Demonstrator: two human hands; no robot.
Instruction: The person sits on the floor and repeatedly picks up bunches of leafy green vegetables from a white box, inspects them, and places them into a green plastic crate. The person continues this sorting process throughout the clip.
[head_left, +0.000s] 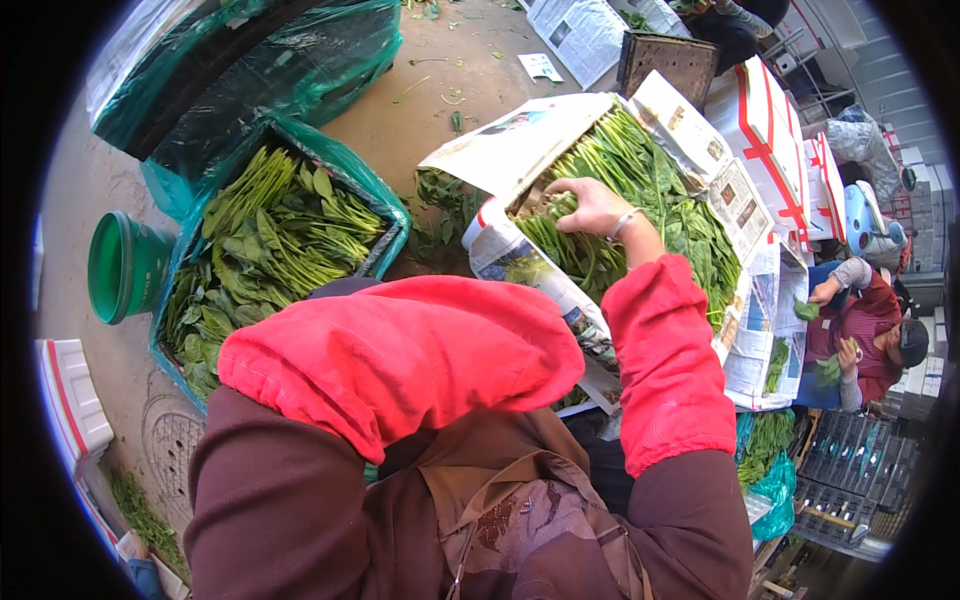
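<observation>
My right hand, with a bracelet at the wrist, grips a bunch of leafy greens by its pale cut stem ends. It is over the near left corner of a box lined with newspaper. Long-stemmed leafy greens lie packed in that box, leaves towards the right. My left hand is out of view behind its red sleeve, which reaches across my front towards the box. On my left, a crate lined with green plastic holds more loose greens.
A green bucket lies left of the crate. White foam boxes with red tape stand at the right. A co-worker at the far right holds leaves. Another person is partly visible at the top, near a brown crate.
</observation>
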